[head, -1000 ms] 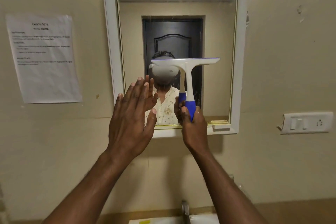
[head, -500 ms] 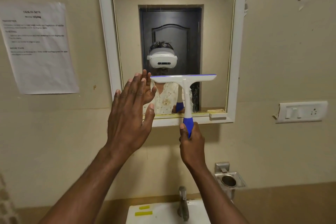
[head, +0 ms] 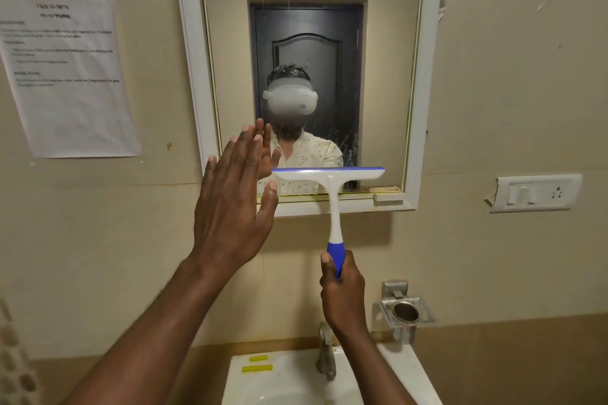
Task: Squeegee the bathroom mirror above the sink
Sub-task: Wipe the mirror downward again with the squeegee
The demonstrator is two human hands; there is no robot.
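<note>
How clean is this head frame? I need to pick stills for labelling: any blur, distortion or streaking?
Head view: wide-angle bowing bends the mirror frame; the wall notice print is too soft to read; streaks show on the glass above the squeegee; left hand and right hand look sharp.

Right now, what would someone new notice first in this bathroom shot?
The white and blue squeegee, its blade low on the mirror, gripped by the right hand below the frame. The left hand is spread flat at the mirror's lower left corner. A printed sheet hangs on the wall further left.
</note>
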